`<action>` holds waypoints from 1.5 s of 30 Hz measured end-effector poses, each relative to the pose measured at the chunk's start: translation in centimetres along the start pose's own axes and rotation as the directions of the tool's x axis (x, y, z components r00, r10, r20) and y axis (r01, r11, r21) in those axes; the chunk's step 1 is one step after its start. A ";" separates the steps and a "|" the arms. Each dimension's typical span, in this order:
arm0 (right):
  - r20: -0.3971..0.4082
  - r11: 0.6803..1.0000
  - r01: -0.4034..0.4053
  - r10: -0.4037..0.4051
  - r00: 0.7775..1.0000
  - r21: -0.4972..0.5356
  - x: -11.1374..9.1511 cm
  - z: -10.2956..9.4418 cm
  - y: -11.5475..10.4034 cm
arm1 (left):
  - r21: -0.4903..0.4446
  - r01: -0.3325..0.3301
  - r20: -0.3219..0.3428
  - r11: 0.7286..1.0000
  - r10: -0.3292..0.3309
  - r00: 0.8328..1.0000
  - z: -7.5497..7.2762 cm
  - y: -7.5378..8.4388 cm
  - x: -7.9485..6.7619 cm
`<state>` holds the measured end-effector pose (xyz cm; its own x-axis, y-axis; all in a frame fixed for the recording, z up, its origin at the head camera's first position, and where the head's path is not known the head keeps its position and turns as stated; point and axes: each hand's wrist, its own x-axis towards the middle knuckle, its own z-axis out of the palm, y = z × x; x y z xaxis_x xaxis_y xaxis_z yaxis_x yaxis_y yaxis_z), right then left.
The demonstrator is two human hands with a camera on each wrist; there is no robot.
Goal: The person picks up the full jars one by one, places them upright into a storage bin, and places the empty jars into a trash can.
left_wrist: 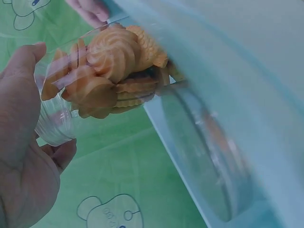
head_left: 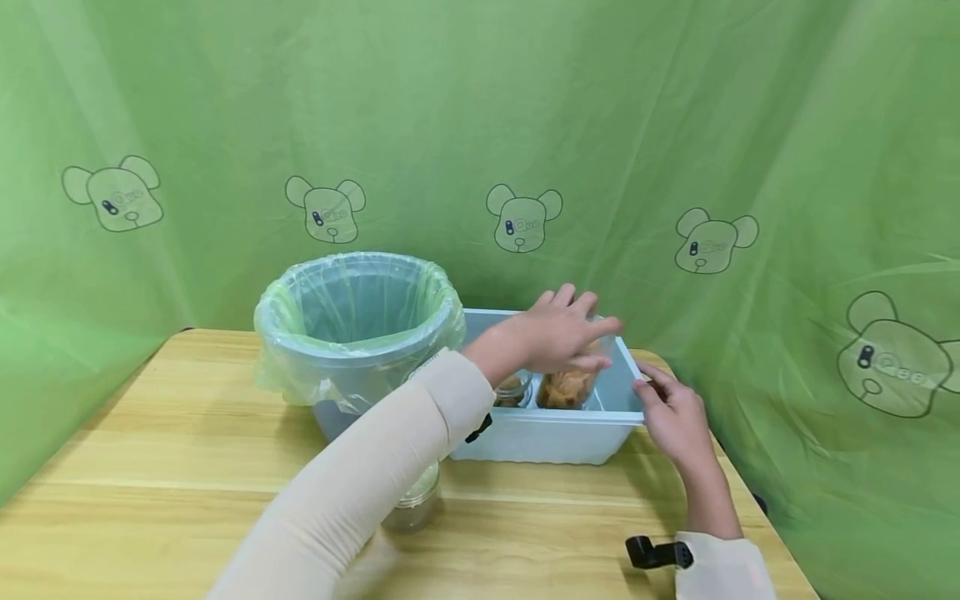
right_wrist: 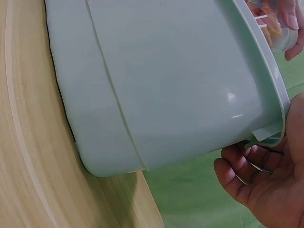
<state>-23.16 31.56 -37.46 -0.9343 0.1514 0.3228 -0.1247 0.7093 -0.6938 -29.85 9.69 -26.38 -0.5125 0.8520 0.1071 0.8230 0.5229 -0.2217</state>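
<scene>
My left hand (head_left: pixel 562 333) reaches over a pale blue plastic box (head_left: pixel 543 440) and holds a clear jar of cookies (left_wrist: pixel 109 66) by its top end. Thumb and fingers lie around that end in the left wrist view. Swirled and ridged cookies show through its wall. Beside it in the box stands another clear jar (head_left: pixel 514 390), partly hidden behind my left wrist. My right hand (head_left: pixel 678 421) grips the box's right end at the rim; in the right wrist view its fingers curl under the rim's edge.
Left of the box stands a round bin (head_left: pixel 360 350) lined with a thin greenish plastic bag. A clear jar (head_left: pixel 415 504) sits on the wooden table (head_left: pixel 187 475) in front, partly covered by my left sleeve. A green curtain (head_left: pixel 420 108) hangs behind and around the table.
</scene>
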 end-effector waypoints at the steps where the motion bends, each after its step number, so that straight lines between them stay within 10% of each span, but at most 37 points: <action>1: -0.001 1.000 0.000 0.000 1.000 -0.002 0.0 0.0 0.0 | -0.006 0.004 0.003 1.000 -0.004 1.000 0.2 0.0 0.0; 23: 0.013 1.000 0.008 -0.008 1.000 -0.010 0.0 0.0 -0.1 | -0.096 0.018 0.037 0.995 -0.015 0.999 3.6 0.6 -0.2; 45: 0.015 1.000 0.001 -0.001 1.000 -0.025 0.0 -0.1 -0.3 | -0.064 0.042 0.075 0.997 -0.037 0.996 3.8 0.8 -0.1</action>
<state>-23.07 31.41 -37.20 -0.9393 0.1404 0.3131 -0.1170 0.7267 -0.6769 -30.07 9.90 -30.21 -0.5599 0.8275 0.0425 0.8146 0.5591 -0.1547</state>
